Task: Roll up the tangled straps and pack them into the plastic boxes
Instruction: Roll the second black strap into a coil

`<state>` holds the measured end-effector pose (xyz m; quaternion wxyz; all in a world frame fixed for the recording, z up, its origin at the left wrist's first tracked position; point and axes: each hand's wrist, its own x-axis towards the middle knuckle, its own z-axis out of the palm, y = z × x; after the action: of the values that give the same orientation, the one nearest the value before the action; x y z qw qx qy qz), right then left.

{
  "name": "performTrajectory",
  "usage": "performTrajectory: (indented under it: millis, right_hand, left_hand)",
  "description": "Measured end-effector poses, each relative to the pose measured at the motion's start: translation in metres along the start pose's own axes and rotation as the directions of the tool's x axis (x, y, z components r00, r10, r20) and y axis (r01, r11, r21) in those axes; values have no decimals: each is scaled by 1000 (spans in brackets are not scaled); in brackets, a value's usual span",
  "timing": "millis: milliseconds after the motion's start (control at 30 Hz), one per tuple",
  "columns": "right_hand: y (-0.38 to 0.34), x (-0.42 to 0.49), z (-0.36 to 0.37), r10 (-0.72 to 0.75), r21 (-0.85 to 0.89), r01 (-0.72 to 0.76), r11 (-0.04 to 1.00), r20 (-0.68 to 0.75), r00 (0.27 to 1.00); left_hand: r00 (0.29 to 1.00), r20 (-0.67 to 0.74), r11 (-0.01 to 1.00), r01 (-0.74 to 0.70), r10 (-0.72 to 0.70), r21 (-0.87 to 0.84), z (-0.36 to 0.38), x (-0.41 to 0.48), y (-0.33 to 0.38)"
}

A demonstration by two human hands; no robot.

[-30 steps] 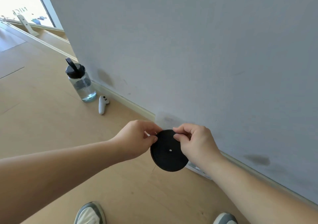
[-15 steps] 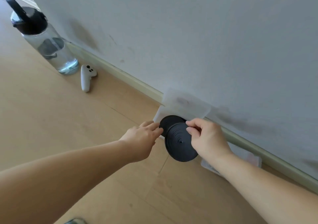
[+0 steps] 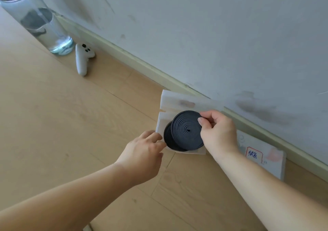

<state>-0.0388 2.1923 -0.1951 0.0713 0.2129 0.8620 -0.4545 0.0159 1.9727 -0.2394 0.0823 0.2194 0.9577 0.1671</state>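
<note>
A black strap wound into a flat coil (image 3: 186, 130) is pinched at its right edge by my right hand (image 3: 217, 131), tilted over an open translucent plastic box (image 3: 160, 124) on the floor by the wall. A second black coil (image 3: 168, 138) lies in that box, partly hidden under the first. The box's lid (image 3: 179, 102) leans back against the wall. My left hand (image 3: 144, 152) reaches the box's front left corner, fingers touching its rim beside the lower coil.
Another plastic box (image 3: 269, 161) with a red-framed handwritten label lies to the right along the skirting board. A clear water bottle (image 3: 40, 23) and a white controller (image 3: 81, 58) stand and lie at the far left by the wall. The floor is light wood.
The view moved closer and lower toward the box. My right hand carried the coil down over the box, and my left hand, off the coil, reached the box's front corner.
</note>
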Motion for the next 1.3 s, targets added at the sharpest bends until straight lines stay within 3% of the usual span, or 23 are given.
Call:
performTrajectory:
  millis: [167, 400, 700, 867, 1033, 1300]
  right_hand:
    - [0, 0, 6, -122, -100, 125, 987, 33, 992]
    - [5, 1, 10, -55, 16, 54, 998, 58, 997]
    - [8, 6, 27, -17, 25, 14, 1000, 111, 994]
    - [7, 3, 28, -35, -29, 41, 999, 198, 980]
    - [13, -12, 29, -38, -59, 52, 997, 219, 975]
    - [19, -30, 20, -5, -31, 12, 999, 223, 975]
  left_hand:
    - [999, -33, 1000, 21, -21, -1, 0, -5, 0]
    - [994, -56, 992, 94, -99, -84, 0, 3, -3]
    - [994, -88, 998, 58, -59, -13, -5, 4, 1]
    - [995, 14, 995, -96, 96, -23, -16, 15, 10]
    - [996, 64, 993, -51, 58, -105, -15, 13, 8]
    - [987, 115, 977, -85, 109, -196, -11, 7, 1]
